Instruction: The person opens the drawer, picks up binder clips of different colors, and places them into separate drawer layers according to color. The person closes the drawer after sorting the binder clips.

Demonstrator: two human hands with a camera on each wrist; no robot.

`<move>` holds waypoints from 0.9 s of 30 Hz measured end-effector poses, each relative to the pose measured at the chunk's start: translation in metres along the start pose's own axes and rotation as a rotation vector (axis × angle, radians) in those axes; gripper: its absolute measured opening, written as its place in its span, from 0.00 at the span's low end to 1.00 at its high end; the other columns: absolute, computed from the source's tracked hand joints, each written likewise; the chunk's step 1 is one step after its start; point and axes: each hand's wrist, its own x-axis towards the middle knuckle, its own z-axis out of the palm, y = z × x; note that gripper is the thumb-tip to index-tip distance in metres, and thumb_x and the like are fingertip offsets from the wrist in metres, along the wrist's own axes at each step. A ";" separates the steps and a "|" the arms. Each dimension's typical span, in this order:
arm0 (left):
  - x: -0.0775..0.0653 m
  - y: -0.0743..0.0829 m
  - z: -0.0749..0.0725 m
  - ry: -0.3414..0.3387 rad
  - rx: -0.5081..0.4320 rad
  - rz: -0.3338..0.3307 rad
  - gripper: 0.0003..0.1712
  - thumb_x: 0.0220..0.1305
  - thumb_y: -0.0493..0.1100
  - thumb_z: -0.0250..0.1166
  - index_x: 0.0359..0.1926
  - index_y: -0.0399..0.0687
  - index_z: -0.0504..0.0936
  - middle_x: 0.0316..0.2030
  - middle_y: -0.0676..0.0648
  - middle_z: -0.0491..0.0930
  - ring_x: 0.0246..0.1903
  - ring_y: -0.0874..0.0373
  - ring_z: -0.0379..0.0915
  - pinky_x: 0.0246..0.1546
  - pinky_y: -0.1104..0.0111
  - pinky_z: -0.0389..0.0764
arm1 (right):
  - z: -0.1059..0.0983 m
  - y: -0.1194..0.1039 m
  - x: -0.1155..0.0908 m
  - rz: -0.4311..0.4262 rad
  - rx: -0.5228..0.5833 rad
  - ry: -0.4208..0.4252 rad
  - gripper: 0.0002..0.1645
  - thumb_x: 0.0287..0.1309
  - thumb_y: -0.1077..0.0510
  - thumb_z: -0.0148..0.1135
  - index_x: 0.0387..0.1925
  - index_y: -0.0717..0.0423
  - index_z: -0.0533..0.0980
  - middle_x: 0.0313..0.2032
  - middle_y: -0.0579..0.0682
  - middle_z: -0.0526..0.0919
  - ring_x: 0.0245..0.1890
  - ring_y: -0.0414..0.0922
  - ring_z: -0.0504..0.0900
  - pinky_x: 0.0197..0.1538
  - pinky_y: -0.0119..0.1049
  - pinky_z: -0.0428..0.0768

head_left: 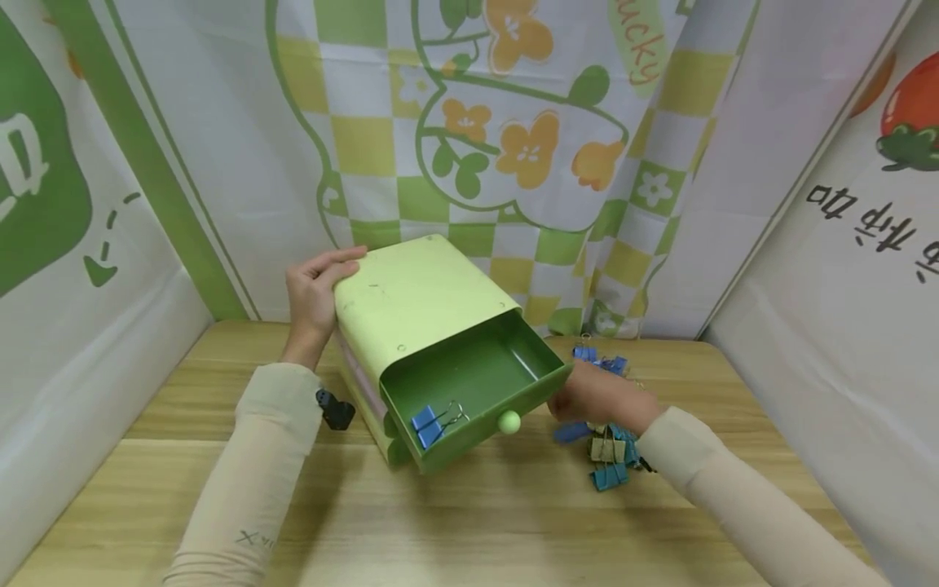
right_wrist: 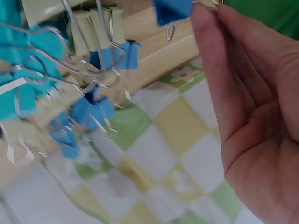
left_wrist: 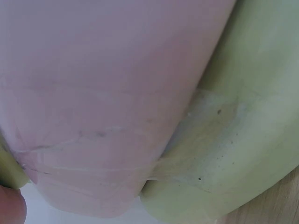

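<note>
A light-green drawer box [head_left: 425,297] stands at an angle on the wooden table, its dark-green upper drawer [head_left: 477,375] pulled out. One blue binder clip [head_left: 428,426] lies in that drawer near the front left corner. My left hand [head_left: 317,292] grips the box's back left corner, fingers over the top; one fingertip shows beside the pink and green side in the left wrist view. Thumb and fingertips of my right hand [right_wrist: 257,88] pinch another blue binder clip [right_wrist: 173,10], beside the drawer's right side. The drawer front hides that clip in the head view.
Several loose binder clips [head_left: 607,450], blue, teal and cream, lie in a pile under and around my right forearm. A small black object [head_left: 335,409] is beside my left wrist. A patterned curtain [head_left: 469,187] hangs behind the table [head_left: 499,522].
</note>
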 end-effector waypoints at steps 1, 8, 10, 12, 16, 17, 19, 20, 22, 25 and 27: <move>0.000 0.000 0.000 -0.001 -0.001 -0.003 0.10 0.67 0.34 0.68 0.46 0.34 0.91 0.44 0.50 0.93 0.47 0.63 0.89 0.47 0.76 0.86 | -0.001 0.003 0.000 0.010 0.031 0.004 0.13 0.64 0.72 0.63 0.26 0.56 0.78 0.19 0.43 0.76 0.20 0.36 0.70 0.28 0.29 0.73; -0.001 -0.001 -0.002 -0.006 0.014 -0.007 0.10 0.68 0.34 0.67 0.45 0.37 0.92 0.44 0.49 0.93 0.45 0.62 0.89 0.43 0.77 0.87 | 0.000 0.031 -0.004 0.253 0.451 0.064 0.06 0.68 0.68 0.65 0.40 0.69 0.85 0.34 0.58 0.91 0.33 0.48 0.92 0.45 0.44 0.93; -0.001 -0.001 -0.002 -0.008 0.013 -0.003 0.10 0.68 0.34 0.67 0.45 0.37 0.92 0.44 0.49 0.93 0.45 0.62 0.89 0.44 0.77 0.86 | 0.000 0.039 -0.007 0.305 0.570 0.066 0.11 0.71 0.66 0.62 0.46 0.72 0.84 0.37 0.58 0.92 0.36 0.46 0.93 0.47 0.41 0.92; 0.000 -0.001 -0.002 -0.008 0.011 0.003 0.10 0.68 0.34 0.67 0.45 0.37 0.92 0.45 0.49 0.93 0.46 0.63 0.89 0.46 0.77 0.86 | -0.002 0.047 -0.010 0.329 0.700 0.068 0.16 0.73 0.64 0.60 0.52 0.75 0.81 0.39 0.57 0.92 0.37 0.43 0.92 0.47 0.36 0.91; 0.000 -0.003 -0.001 -0.007 0.016 0.010 0.10 0.68 0.33 0.67 0.45 0.37 0.92 0.45 0.48 0.93 0.46 0.63 0.89 0.48 0.76 0.86 | -0.009 0.065 -0.015 0.334 0.929 0.082 0.22 0.76 0.63 0.58 0.61 0.78 0.75 0.39 0.50 0.92 0.39 0.37 0.92 0.47 0.27 0.89; 0.000 -0.003 -0.001 -0.006 0.017 0.009 0.10 0.68 0.33 0.67 0.45 0.36 0.92 0.45 0.48 0.93 0.46 0.63 0.89 0.48 0.76 0.86 | -0.012 0.067 -0.016 0.330 0.974 0.100 0.23 0.76 0.63 0.58 0.62 0.78 0.74 0.38 0.49 0.92 0.39 0.37 0.92 0.47 0.26 0.88; 0.000 -0.003 -0.001 -0.006 0.020 0.009 0.10 0.68 0.33 0.67 0.45 0.36 0.92 0.45 0.48 0.93 0.46 0.63 0.89 0.49 0.76 0.85 | -0.021 0.071 -0.017 0.328 1.039 0.146 0.22 0.76 0.64 0.58 0.61 0.78 0.74 0.36 0.48 0.93 0.38 0.37 0.92 0.47 0.25 0.88; 0.000 -0.003 -0.001 -0.006 0.020 0.007 0.10 0.68 0.33 0.67 0.45 0.36 0.92 0.45 0.48 0.93 0.47 0.63 0.89 0.49 0.76 0.85 | -0.027 0.071 -0.018 0.331 1.071 0.174 0.22 0.75 0.64 0.58 0.61 0.78 0.74 0.35 0.49 0.93 0.37 0.37 0.93 0.46 0.25 0.88; -0.001 -0.002 -0.001 -0.004 0.014 0.001 0.10 0.68 0.33 0.67 0.45 0.35 0.92 0.45 0.48 0.93 0.47 0.63 0.89 0.49 0.76 0.85 | -0.039 0.069 -0.019 0.331 1.105 0.220 0.23 0.75 0.65 0.58 0.63 0.78 0.72 0.35 0.48 0.93 0.37 0.36 0.93 0.45 0.25 0.88; -0.001 -0.002 -0.001 0.000 0.011 -0.001 0.10 0.68 0.33 0.67 0.45 0.34 0.92 0.45 0.48 0.93 0.47 0.63 0.89 0.50 0.76 0.85 | -0.059 0.061 -0.022 0.332 1.142 0.272 0.27 0.76 0.63 0.58 0.68 0.77 0.68 0.36 0.47 0.93 0.38 0.36 0.93 0.46 0.24 0.88; 0.000 -0.001 -0.001 0.001 0.011 -0.002 0.10 0.67 0.34 0.67 0.45 0.35 0.92 0.45 0.48 0.93 0.47 0.63 0.89 0.51 0.76 0.84 | -0.073 0.051 -0.024 0.318 1.151 0.293 0.26 0.77 0.63 0.57 0.69 0.74 0.69 0.38 0.47 0.93 0.39 0.36 0.92 0.48 0.24 0.87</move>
